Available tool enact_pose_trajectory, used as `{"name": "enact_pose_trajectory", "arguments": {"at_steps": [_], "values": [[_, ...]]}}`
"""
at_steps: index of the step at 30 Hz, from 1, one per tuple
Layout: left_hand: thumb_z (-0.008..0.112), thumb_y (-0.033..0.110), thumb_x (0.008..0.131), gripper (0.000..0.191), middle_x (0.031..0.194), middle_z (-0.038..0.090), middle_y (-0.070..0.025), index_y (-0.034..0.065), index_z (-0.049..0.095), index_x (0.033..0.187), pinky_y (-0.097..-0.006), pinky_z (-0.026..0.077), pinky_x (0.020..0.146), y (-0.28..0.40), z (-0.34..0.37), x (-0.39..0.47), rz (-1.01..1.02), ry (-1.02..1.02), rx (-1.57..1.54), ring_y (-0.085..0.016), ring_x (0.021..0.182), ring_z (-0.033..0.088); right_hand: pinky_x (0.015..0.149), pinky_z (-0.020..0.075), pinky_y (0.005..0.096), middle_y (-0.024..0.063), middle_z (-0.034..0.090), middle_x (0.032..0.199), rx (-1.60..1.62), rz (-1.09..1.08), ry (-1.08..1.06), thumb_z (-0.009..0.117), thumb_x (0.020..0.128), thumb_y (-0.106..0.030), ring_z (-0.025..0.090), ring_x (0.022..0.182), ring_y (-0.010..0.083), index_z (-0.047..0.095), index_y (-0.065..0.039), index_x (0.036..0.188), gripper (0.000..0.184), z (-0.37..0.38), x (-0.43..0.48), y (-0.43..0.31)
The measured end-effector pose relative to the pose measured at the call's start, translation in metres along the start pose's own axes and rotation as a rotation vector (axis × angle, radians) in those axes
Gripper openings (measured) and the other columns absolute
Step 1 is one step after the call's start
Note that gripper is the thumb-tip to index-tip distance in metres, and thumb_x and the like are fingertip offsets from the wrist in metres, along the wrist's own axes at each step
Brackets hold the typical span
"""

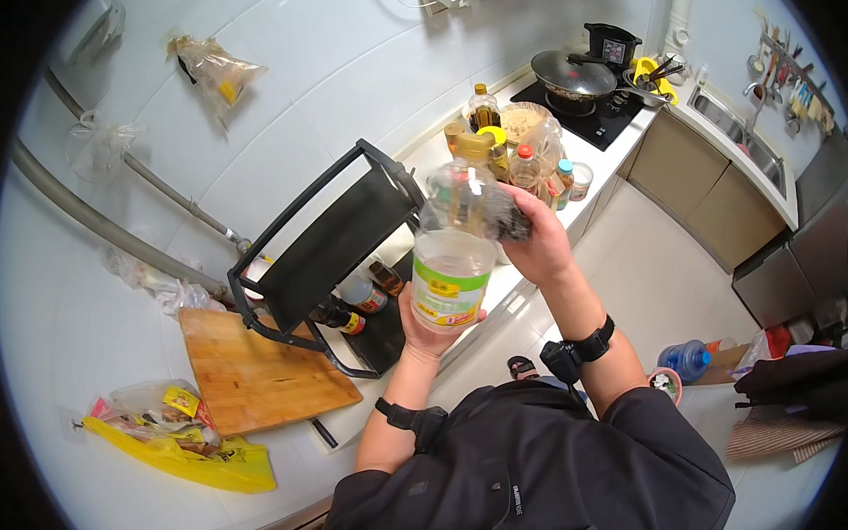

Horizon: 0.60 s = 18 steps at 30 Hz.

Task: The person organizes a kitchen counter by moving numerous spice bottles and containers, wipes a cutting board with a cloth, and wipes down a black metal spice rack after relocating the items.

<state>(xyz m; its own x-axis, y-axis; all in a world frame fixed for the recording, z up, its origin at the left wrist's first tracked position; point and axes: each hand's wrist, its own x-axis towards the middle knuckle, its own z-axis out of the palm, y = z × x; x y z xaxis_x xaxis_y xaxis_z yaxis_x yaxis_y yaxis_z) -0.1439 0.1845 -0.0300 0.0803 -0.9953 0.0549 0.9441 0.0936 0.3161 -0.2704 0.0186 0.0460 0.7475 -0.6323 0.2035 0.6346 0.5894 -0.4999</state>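
My left hand [426,331] grips the lower part of a large clear plastic bottle [452,278] with a green, white and yellow label and a gold cap. The bottle stands nearly upright before me. My right hand [542,236] holds a dark grey scrubbing pad [508,216] against the bottle's upper side. Beyond the bottle, on the white counter, stand a red-capped bottle [525,167], a bottle of dark liquid [483,112] and several other containers. To the left is a black two-tier rack [332,247] with several bottles on its lower shelf.
A wooden cutting board [267,379] lies left of the rack, beside a yellow plastic bag [193,469]. A lidded pan [573,74] sits on the black cooktop [605,129]. The sink [738,131] is at the far right. A blue water jug [685,361] lies on the floor.
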Motion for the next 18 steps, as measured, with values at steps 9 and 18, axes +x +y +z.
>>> {"name": "enact_pose_trajectory", "arguments": {"at_steps": [9,18], "values": [[0.046,0.058,0.081,0.074,0.127,0.050,-0.0202,0.0083,0.043,0.136,-0.0581,0.047,0.079,0.005,0.004,0.001,0.061,0.087,-0.001,-0.042,0.110,0.051,0.087,0.0443,0.0310,0.0116,0.059,0.106,-1.192,-0.402,-0.099,0.054,0.095,-0.015,0.056,0.099,0.0201,0.058,0.004,0.109,0.024,0.007,-0.016,0.021],[0.041,0.058,0.086,0.074,0.132,0.046,-0.0259,0.0086,0.036,0.142,-0.0670,0.052,0.075,-0.010,-0.025,0.011,-0.211,-0.010,-0.166,-0.052,0.110,0.050,0.070,0.0472,0.0269,0.0013,0.062,0.098,-0.939,-0.060,0.032,0.058,0.092,-0.018,0.056,0.081,0.0102,0.061,-0.003,0.111,0.024,-0.044,-0.025,-0.012]]}}
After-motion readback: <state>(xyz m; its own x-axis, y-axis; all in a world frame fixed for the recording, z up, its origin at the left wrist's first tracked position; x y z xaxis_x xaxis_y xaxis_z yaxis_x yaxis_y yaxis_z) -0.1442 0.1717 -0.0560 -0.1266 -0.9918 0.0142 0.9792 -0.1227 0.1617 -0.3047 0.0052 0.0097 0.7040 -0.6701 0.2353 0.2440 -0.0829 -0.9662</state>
